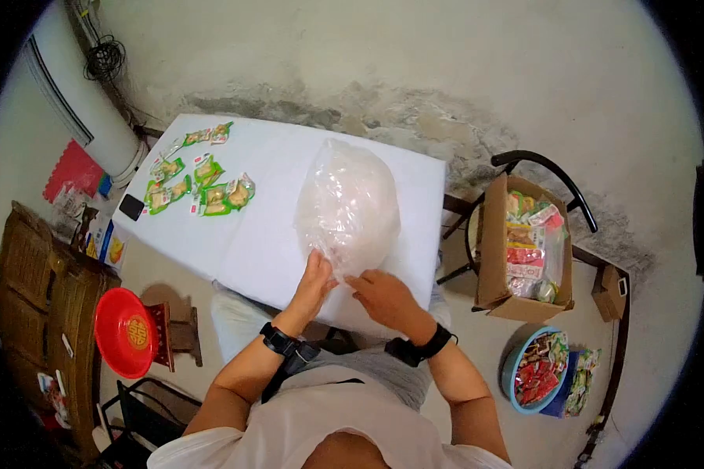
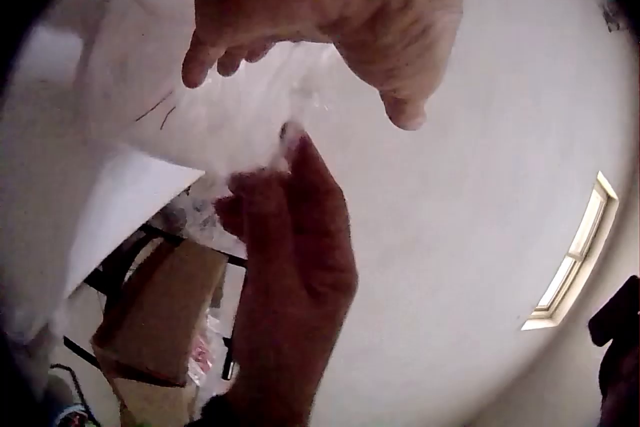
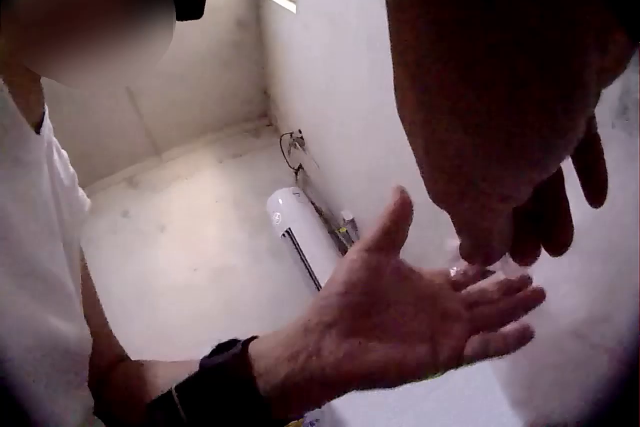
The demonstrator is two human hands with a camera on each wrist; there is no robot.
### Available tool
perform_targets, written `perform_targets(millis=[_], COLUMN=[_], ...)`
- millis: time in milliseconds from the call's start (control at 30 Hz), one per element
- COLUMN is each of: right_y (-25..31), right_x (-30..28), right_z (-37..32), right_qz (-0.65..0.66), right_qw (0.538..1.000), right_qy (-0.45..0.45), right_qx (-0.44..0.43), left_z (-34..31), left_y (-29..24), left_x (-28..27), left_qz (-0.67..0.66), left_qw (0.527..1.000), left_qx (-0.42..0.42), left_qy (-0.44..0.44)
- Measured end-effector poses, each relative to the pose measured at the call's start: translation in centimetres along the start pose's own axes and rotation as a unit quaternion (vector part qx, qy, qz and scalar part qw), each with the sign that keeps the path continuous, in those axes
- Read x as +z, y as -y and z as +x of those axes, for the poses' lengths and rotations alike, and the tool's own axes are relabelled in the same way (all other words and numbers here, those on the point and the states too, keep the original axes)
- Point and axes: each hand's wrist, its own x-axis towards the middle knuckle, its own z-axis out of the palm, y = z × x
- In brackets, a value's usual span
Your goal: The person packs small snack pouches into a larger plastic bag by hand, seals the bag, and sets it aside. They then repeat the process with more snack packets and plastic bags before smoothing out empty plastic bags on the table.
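The clear plastic bag (image 1: 348, 205) lies on the white table (image 1: 274, 152), towards the table's right half, puffed up with air. I can see nothing inside it. Its long axis runs across the table from the near edge to the far one. The rounded closed end points away to the stained wall and the mouth end faces the person standing at the table's near edge.

Both hands meet at that mouth end, just over the table's near edge. The left hand (image 1: 314, 280) is loose, with its fingers straight and laid flat against the film; the right wrist view shows its palm spread wide. The right hand (image 1: 385, 295) has its fingertips bunched on the edge of the film and seems to pinch it, though the wrist views are too dark to be sure.

By my reckoning the work is at its start: the bag is being handled at its mouth and holds nothing. The green snack packets (image 1: 203, 184) lie scattered on the table's far left part, well apart from the bag.

Off the table's right end, a cardboard box (image 1: 493, 262) of packets sits on a black chair (image 1: 551, 166). A blue basin (image 1: 511, 366) of more packets stands on the floor nearer the person. Off the table's left near corner there is a red basin (image 1: 125, 332).
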Motion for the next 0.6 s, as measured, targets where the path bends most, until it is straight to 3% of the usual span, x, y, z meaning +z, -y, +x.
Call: perform_targets(millis=[67,133,200,267,300,367,500,533,600], right_y=[1.0,2.3,2.9,3.0,2.9,2.2,-3.3,-4.3,-6.2], right_x=[2.1,2.2,1.9,1.6,1.0,-1.0,0.7,0.9,1.0], right_z=[-0.1,0.1,0.3,0.5,1.1,3.8,9.2,10.1,11.5], right_qz=[0.028,0.028,0.023,0.069,0.068,0.121,0.032,0.03,-0.151], right_qw=[0.999,0.999,1.0,0.994,0.995,0.984,0.988,0.987,0.978], right_qy=[-0.029,-0.011,0.005,0.008,0.01,-0.057,-0.146,-0.147,-0.096], right_qx=[0.018,0.014,0.009,0.083,0.079,0.121,-0.048,-0.052,0.104], left_z=[-0.2,-0.3,0.3,0.6,0.6,0.7,-0.2,-0.5,-0.9], left_y=[-0.5,-1.1,-0.6,-0.2,0.0,0.3,1.1,1.2,1.1], left_x=[-0.2,0.4,-0.1,-0.6,-0.5,-0.6,-0.7,-0.7,-1.4], left_qz=[-0.013,-0.049,-0.039,-0.03,-0.037,-0.046,0.046,0.067,0.086], left_qw=[1.0,0.998,0.998,0.998,0.998,0.997,0.998,0.995,0.993], left_qx=[-0.005,0.007,0.013,0.021,0.02,0.017,0.044,0.067,0.084], left_qy=[0.01,-0.046,-0.049,-0.052,-0.054,-0.053,-0.016,-0.02,0.001])
